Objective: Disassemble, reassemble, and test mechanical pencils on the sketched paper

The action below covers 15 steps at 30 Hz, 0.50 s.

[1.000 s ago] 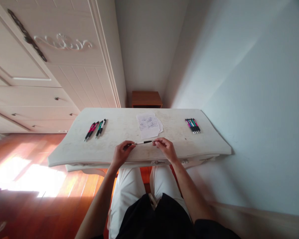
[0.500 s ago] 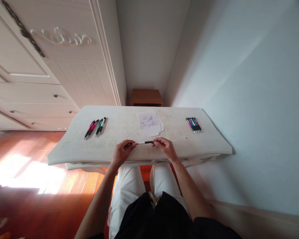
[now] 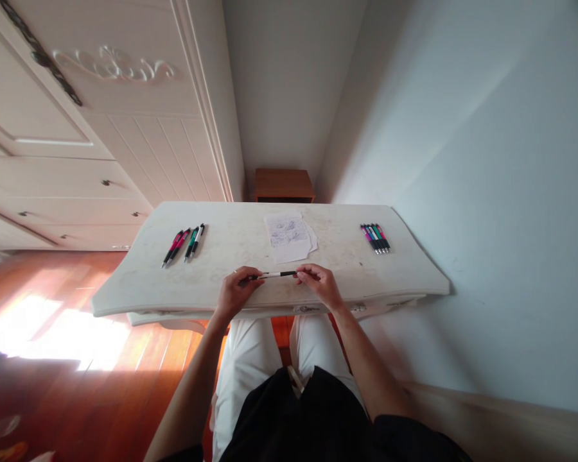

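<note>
A white pen with a black grip [image 3: 273,274] lies level between my hands, just above the near edge of the white table [image 3: 221,224]. My left hand [image 3: 236,287] pinches its left end, and my right hand [image 3: 319,282] has its fingers closed on the black end at right. The fingertips hide both ends of the pen. Beyond my hands lie sheets of paper [image 3: 289,239] covered in blue scribbles, one partly over another.
On the table's left lie red pens [image 3: 176,247], a green pen [image 3: 191,244] and a white pen [image 3: 199,241]. Several pens [image 3: 376,238] lie side by side at right. A wall [image 3: 501,244] borders the right side; a white cabinet [image 3: 173,147] stands at left.
My hands keep their hold on the pen, almost unmoved. The view has shifted very slightly.
</note>
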Motion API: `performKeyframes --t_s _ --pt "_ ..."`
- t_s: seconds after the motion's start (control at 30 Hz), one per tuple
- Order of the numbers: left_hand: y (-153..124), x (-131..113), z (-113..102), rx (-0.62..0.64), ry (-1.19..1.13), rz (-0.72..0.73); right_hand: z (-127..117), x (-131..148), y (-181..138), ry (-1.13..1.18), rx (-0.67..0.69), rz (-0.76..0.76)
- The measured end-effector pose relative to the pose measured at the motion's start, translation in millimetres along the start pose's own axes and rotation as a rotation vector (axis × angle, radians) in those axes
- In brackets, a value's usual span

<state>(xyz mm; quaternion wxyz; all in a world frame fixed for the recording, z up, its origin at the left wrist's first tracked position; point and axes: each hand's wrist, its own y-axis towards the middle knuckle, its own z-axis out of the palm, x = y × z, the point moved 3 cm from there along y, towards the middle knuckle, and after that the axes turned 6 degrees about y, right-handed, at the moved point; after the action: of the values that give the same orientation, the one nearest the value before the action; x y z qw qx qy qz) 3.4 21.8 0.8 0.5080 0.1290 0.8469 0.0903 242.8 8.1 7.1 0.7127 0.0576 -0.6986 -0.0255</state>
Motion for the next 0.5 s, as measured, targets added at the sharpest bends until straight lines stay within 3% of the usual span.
performKeyframes --t_s 0.5 --pt "0.7 -13.3 2.0 0.003 0.056 -0.019 -5.9 -3.6 -1.3 0.099 -0.082 -0.03"
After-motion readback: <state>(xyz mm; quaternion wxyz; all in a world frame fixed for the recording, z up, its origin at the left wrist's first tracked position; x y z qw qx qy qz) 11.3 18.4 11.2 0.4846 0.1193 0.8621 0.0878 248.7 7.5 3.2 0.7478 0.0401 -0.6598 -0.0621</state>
